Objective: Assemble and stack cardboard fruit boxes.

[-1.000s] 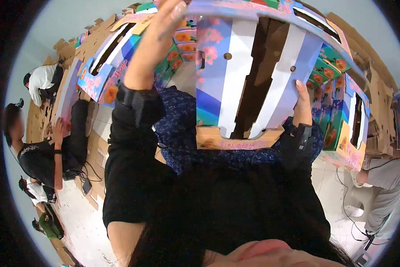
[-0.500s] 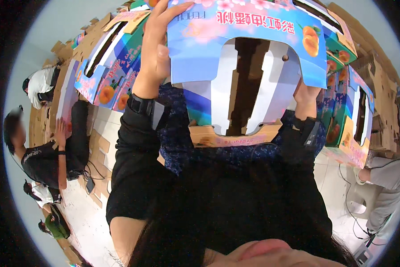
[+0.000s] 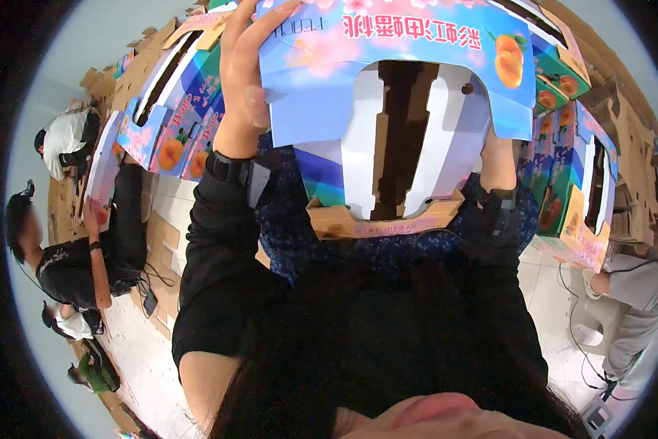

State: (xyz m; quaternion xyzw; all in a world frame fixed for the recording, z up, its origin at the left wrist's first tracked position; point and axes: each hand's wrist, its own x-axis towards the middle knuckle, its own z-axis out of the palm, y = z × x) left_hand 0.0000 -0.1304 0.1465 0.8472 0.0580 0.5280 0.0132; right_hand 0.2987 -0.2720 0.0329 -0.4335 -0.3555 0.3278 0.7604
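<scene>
Left fingers clamped on upper left edge of printed box; right hand behind box's right side, fingers hidden, grip unclear. Pale tiled floor, brown cardboard sheets, similar boxes both sides. Glossy pink-blue card, curved opening, white inner faces. Box between hands, over dark patterned cloth.

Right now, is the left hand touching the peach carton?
Touching: the head view shows the left hand laid over the peach carton at its edge.
</scene>
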